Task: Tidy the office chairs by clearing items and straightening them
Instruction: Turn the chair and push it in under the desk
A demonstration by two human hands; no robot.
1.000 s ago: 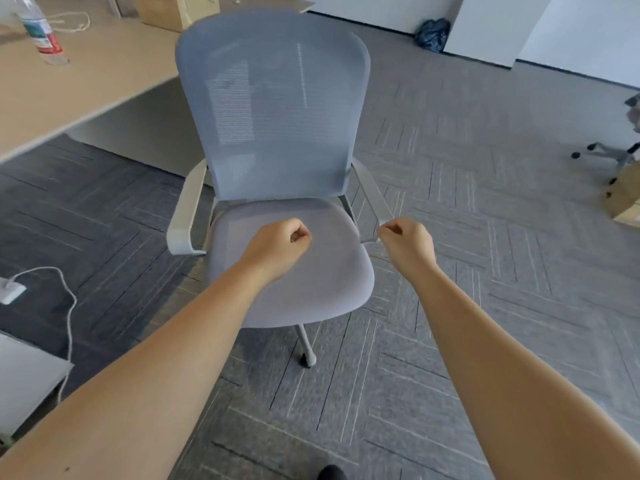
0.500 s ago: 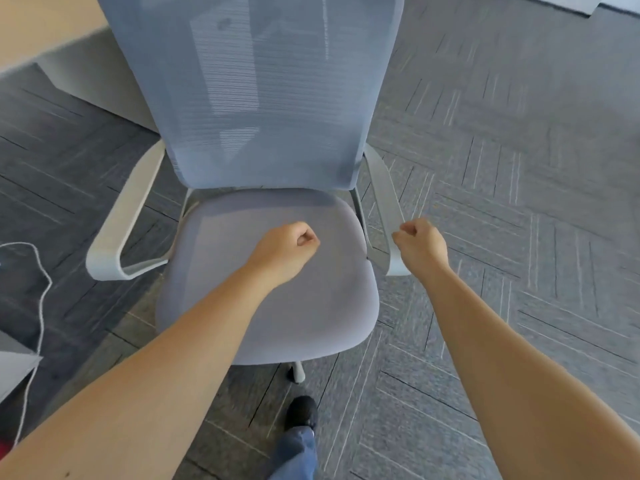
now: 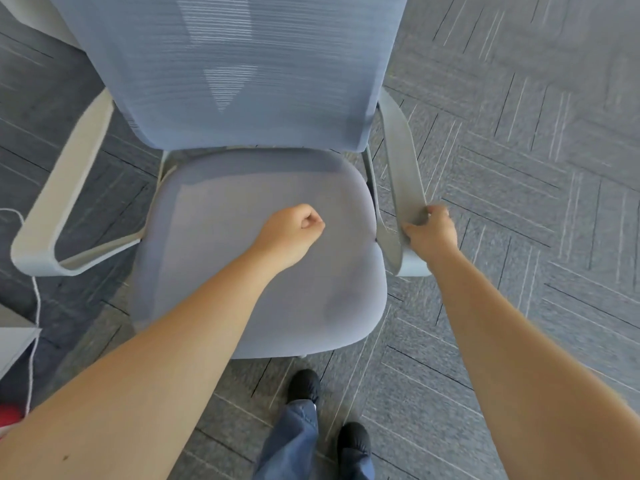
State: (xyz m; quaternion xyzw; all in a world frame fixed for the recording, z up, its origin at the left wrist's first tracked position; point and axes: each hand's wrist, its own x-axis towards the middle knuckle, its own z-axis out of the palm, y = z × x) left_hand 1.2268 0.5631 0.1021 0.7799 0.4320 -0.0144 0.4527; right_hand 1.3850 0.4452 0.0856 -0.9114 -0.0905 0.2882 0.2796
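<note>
Grey carpet tiles (image 3: 519,140) laid in a striped, herringbone-like pattern cover the floor across the whole view. At the far left corner a pale panel (image 3: 31,12) shows behind the chair, too little of it in view to tell what it belongs to. A white cable (image 3: 34,306) trails down the left edge past the corner of a flat grey board (image 3: 14,344), with a scrap of something red (image 3: 8,415) below it. The office chair (image 3: 242,265) stands in the middle, facing the person: blue mesh back (image 3: 228,64) at the far side, grey-blue seat cushion nearer, and a white looped armrest on each side. The left armrest (image 3: 59,188) is untouched. The left hand (image 3: 292,230) hovers over the middle of the seat with its fingers curled into a closed fist, holding nothing. The right hand (image 3: 431,230) has its grip wrapped around the near end of the right armrest (image 3: 401,161), fingers over the top edge and thumb on the inner side; the hand is slightly blurred. Both forearms are bare and reach in from the near edge. Below the seat's near edge, two black shoes (image 3: 304,386) and blue trouser legs (image 3: 294,441) stand on the carpet.
</note>
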